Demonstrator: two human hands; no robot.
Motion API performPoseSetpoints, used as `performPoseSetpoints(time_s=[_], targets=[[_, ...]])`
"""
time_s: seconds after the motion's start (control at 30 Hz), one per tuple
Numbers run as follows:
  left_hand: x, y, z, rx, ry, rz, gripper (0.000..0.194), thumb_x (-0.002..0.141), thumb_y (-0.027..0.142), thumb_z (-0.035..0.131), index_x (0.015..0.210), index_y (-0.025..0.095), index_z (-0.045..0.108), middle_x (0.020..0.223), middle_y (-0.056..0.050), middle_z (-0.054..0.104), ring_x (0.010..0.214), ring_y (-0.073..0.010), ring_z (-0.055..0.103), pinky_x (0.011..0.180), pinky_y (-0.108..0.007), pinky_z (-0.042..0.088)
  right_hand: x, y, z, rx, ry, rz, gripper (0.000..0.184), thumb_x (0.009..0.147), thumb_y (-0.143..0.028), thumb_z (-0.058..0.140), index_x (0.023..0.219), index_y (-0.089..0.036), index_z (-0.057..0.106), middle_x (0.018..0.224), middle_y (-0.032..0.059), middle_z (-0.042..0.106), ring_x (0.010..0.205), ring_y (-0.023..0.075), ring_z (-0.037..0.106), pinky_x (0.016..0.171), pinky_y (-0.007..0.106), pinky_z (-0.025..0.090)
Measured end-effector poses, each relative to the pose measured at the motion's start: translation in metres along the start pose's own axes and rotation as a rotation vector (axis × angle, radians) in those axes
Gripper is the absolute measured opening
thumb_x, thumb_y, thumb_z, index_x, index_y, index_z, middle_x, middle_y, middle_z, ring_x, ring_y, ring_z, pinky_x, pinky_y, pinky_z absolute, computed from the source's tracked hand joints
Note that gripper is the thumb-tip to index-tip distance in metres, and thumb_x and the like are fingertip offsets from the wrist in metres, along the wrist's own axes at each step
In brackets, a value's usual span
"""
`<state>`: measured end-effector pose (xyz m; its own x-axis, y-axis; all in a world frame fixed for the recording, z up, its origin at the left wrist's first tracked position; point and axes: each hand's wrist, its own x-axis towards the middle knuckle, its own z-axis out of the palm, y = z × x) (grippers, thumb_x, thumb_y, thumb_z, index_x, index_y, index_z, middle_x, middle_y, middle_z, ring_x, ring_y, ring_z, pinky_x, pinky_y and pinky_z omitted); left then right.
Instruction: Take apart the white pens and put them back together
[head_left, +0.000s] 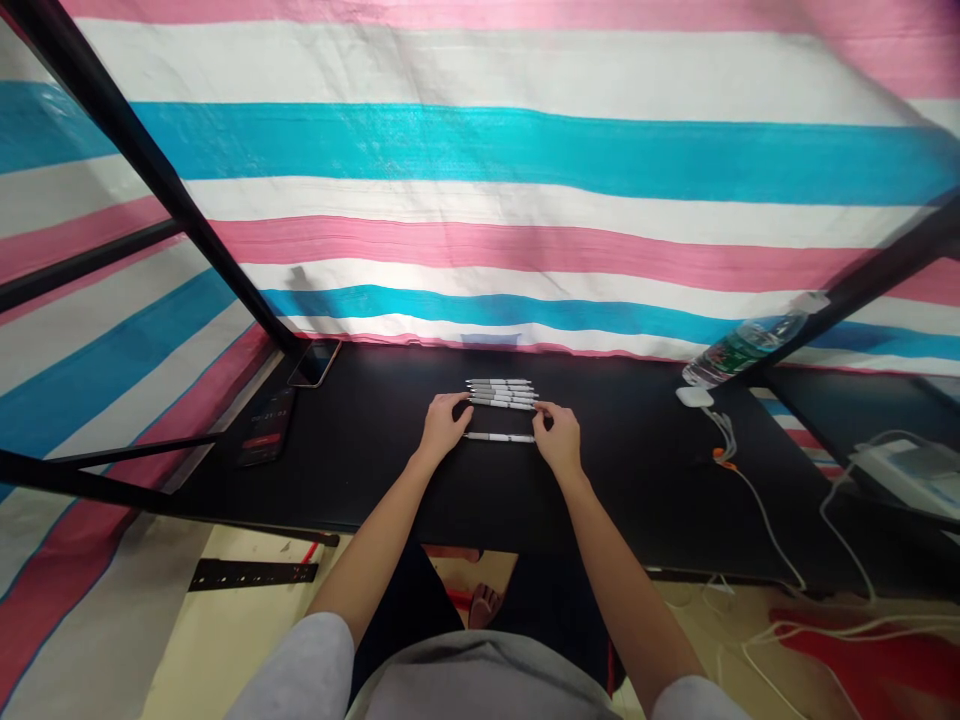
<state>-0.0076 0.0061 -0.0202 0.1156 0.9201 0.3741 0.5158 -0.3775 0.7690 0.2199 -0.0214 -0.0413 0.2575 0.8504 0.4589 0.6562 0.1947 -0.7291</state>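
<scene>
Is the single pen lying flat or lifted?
Flat: the white pen lies on the black table between the left hand and right hand.

I wear a grey short-sleeved T-shirt (pixel 480 690) and black legwear (pixel 405 620); my left hand (pixel 446 425) and right hand (pixel 559 440) are bare.

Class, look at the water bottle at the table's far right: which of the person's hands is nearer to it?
Right. The right hand is nearer, to the left of the water bottle and closer to the person. The left hand is farther, on the other side of the pens.
</scene>
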Motion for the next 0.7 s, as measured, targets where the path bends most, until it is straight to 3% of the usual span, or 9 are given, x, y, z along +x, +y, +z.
performPoseSetpoints(time_s=[0.2, 0.37, 0.47, 0.57, 0.7], targets=[[0.002, -0.002, -0.001, 0.026, -0.044, -0.024, 0.018, 0.075, 0.010, 0.064, 0.086, 0.021, 0.073, 0.088, -0.007, 0.070, 0.089, -0.0254, 0.057, 0.086, -0.041, 0.044, 0.001, -0.007, -0.003, 0.085, -0.017, 0.084, 0.022, 0.077, -0.024, 0.050, 0.087, -0.023, 0.069, 0.079, 0.0063, 0.068, 0.077, 0.0243, 0.059, 0.079, 0.039, 0.047], [0.002, 0.001, -0.002, 0.014, -0.081, -0.014, 0.012, 0.078, 0.017, 0.063, 0.082, 0.021, 0.074, 0.083, -0.007, 0.069, 0.082, -0.0239, 0.055, 0.084, -0.040, 0.043, 0.002, -0.010, -0.004, 0.150, -0.033, 0.095, 0.019, 0.075, -0.026, 0.054, 0.083, -0.020, 0.070, 0.080, 0.0063, 0.064, 0.072, 0.0211, 0.059, 0.074, 0.038, 0.048], [0.002, 0.005, -0.002, -0.140, -0.052, -0.012, 0.013, 0.082, 0.024, 0.062, 0.086, 0.021, 0.074, 0.087, -0.007, 0.069, 0.082, -0.0211, 0.058, 0.084, -0.037, 0.045, 0.005, -0.012, -0.004, 0.326, -0.020, 0.186, 0.020, 0.075, -0.032, 0.059, 0.085, -0.019, 0.071, 0.085, 0.0067, 0.063, 0.070, 0.0184, 0.058, 0.067, 0.035, 0.048], [0.002, 0.010, -0.002, -0.347, -0.012, -0.081, 0.019, 0.083, 0.034, 0.061, 0.090, 0.019, 0.072, 0.090, -0.006, 0.069, 0.081, -0.0183, 0.061, 0.079, -0.032, 0.047, 0.007, -0.015, -0.004, 0.576, -0.027, 0.319, 0.026, 0.073, -0.038, 0.066, 0.088, -0.018, 0.071, 0.075, 0.0037, 0.063, 0.063, 0.0151, 0.055, 0.060, 0.031, 0.047], [0.004, 0.014, -0.003, -0.497, -0.021, -0.155, 0.027, 0.081, 0.042, 0.064, 0.083, 0.015, 0.068, 0.070, -0.002, 0.063, 0.066, -0.0134, 0.057, 0.067, -0.026, 0.045, 0.008, -0.020, -0.004, 0.813, -0.078, 0.436, 0.031, 0.069, -0.045, 0.072, 0.081, -0.017, 0.068, 0.060, -0.0010, 0.059, 0.049, 0.0100, 0.048, 0.047, 0.026, 0.041]])
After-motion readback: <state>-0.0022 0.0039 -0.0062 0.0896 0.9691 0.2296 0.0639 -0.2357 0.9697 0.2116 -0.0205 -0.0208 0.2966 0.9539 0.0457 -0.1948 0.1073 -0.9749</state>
